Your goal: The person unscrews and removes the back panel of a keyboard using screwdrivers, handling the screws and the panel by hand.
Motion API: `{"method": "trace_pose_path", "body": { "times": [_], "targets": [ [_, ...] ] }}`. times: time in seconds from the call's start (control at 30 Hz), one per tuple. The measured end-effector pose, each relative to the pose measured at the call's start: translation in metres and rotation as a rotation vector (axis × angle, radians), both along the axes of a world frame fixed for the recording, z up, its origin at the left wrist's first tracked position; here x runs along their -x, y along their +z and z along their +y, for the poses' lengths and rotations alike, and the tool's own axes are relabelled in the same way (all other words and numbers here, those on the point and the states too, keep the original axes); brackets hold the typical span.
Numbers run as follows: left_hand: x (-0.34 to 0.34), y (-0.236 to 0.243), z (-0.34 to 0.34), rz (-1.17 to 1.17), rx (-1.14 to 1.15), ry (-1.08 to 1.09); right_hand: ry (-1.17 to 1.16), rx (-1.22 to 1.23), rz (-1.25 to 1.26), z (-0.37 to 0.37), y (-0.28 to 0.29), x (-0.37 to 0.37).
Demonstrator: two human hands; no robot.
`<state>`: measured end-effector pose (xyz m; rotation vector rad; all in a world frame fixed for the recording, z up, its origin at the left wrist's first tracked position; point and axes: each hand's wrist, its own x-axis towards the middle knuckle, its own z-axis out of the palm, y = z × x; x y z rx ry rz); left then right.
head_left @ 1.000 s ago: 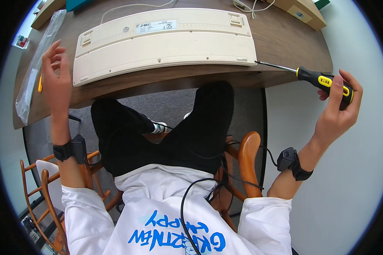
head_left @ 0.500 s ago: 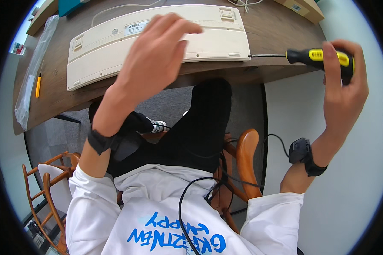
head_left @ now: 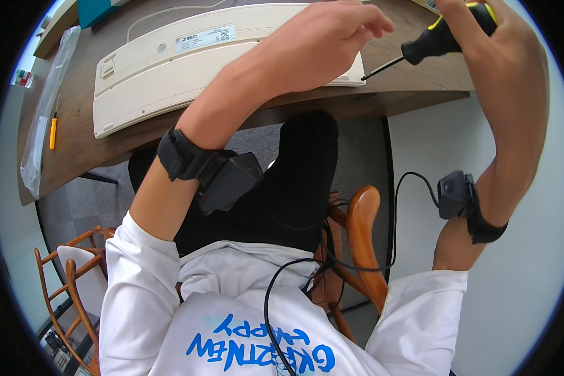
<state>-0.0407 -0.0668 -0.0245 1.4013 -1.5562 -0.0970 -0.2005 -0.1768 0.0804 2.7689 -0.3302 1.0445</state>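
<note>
A cream keyboard (head_left: 163,81) lies face down on the wooden table, its underside with a white label, small feet and screws turned up. My right hand (head_left: 492,37) grips a black and yellow screwdriver (head_left: 435,41). The shaft slants down to the left, and its tip is at the keyboard's near right corner. Over the keyboard's right part reaches my left hand (head_left: 332,44), fingers loosely bent toward the right and holding nothing. Whether it touches the keyboard I cannot tell. My left hand and forearm hide much of that right side.
On the table's left lie a small yellow-handled screwdriver (head_left: 53,131) and a long clear plastic bag (head_left: 44,119). A teal box (head_left: 94,11) stands at the far left. Black cable (head_left: 398,232) hangs from my right wrist device past the wooden chair arm (head_left: 363,219).
My left hand has moved right and away from me across the keyboard. My right hand has risen farther back, tilting the screwdriver from nearly level to slanted. Its tip stays by the corner.
</note>
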Motion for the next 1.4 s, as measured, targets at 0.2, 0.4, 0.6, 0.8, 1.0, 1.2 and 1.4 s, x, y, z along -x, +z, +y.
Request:
{"method": "trace_pose_path", "body": {
  "times": [0.2,0.4,0.6,0.8,1.0,1.2,1.4],
  "targets": [
    [-0.005,-0.040,-0.006,-0.049,-0.143,0.094,0.199,-0.121,0.069,-0.008,-0.007,0.025],
    [0.004,-0.033,-0.015,0.130,-0.159,-0.074,-0.074,-0.149,0.148,-0.030,0.013,0.003],
    [0.002,-0.017,-0.023,0.290,-0.080,-0.147,-0.171,-0.115,0.191,-0.027,0.010,-0.024],
    [0.001,0.018,-0.019,0.804,0.048,-0.470,-0.061,-0.128,0.249,-0.041,0.012,-0.019],
    [-0.009,0.039,-0.019,0.321,-0.024,-0.382,0.222,-0.194,0.341,-0.049,0.014,-0.017],
    [-0.025,0.044,-0.038,0.421,-0.035,-0.410,0.293,-0.222,0.436,-0.062,0.035,-0.028],
    [-0.033,0.045,-0.025,0.091,-0.140,0.003,0.352,-0.249,0.463,-0.068,0.031,-0.042]
  ]
}}
